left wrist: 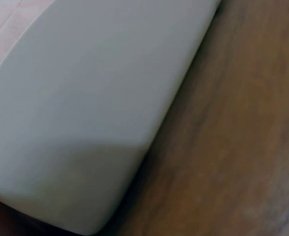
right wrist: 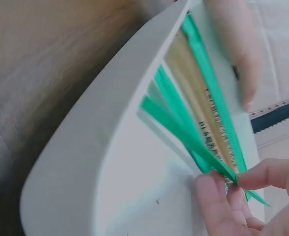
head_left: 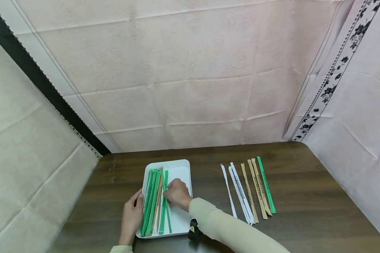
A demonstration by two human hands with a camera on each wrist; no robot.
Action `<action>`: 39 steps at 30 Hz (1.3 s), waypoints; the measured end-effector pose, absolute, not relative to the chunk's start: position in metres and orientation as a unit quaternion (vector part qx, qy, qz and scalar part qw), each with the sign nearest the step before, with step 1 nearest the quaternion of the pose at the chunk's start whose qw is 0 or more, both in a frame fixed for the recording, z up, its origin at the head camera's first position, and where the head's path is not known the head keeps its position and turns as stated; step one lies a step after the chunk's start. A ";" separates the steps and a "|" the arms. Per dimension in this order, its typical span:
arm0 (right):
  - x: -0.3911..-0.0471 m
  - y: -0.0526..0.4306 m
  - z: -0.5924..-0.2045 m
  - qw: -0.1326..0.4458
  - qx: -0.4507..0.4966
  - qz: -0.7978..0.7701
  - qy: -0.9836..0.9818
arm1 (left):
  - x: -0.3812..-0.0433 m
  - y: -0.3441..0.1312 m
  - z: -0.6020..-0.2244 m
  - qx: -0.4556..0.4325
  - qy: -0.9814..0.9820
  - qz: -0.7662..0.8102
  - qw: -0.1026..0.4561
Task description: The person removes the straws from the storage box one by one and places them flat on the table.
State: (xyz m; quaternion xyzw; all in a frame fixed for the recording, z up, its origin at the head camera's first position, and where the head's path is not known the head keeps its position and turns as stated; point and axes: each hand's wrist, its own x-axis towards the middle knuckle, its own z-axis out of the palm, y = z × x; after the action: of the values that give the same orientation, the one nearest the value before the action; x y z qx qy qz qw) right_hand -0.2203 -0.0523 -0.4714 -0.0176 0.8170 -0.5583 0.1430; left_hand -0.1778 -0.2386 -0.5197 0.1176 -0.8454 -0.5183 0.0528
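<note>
Right hand (head_left: 177,193): fingers curled, thumb and forefinger pinching one narrow green packet (right wrist: 183,135) inside the tray (head_left: 179,225). Left hand (head_left: 132,212): touching the tray's left edge; cannot tell whether it grips the edge or only rests against it.

Possible faults (my judgement):
1. Double pick. The pinched packet crosses another green one just beneath it, so a pinch slightly too deep could bring up both.
2. Drag. Brown packets (right wrist: 203,115) lie close to its left; lifting at a slant could pull these askew.
3. Snag or swing. The hold is nearer the far end, leaving a long tail toward the tray's near wall. That tail could catch the wall or swing round when raised.
4. Tray slip. If the left hand is only resting, a sideways tug might turn the tray on the table (head_left: 316,203).
5. Crease. Wrapper looks thin; a hard squeeze may buckle it.

Appearance: pinched packet is long, slim, flat, bright green, straight for most of its length; no print legible on it from here. The brown ones carry dark lettering. More green packets (head_left: 148,207) are bunched along the tray's left side; the right side of the tray floor shows white. White packets (head_left: 240,195) lie on the table, to the right, well apart from the tray.
</note>
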 end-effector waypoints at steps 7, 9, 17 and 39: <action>-0.222 -0.026 -0.453 0.181 0.040 -0.684 0.706 | -0.179 -0.238 -0.519 0.116 -0.848 -0.515 0.047; -0.222 -0.014 -0.447 0.183 0.048 -0.704 0.685 | -0.179 -0.239 -0.520 0.120 -0.848 -0.515 0.043; -0.220 0.051 -0.439 0.195 0.017 -0.769 0.609 | -0.177 -0.242 -0.521 0.138 -0.843 -0.519 0.022; -0.224 0.288 -0.466 0.117 0.111 -0.642 0.750 | -0.179 -0.240 -0.522 0.130 -0.851 -0.509 0.023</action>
State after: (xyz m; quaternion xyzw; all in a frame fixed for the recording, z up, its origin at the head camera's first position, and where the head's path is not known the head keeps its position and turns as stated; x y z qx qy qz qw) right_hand -0.2243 0.2885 -0.4659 0.1113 0.7497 -0.6417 0.1173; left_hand -0.1793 -0.2402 -0.5218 0.1301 -0.8508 -0.5086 0.0232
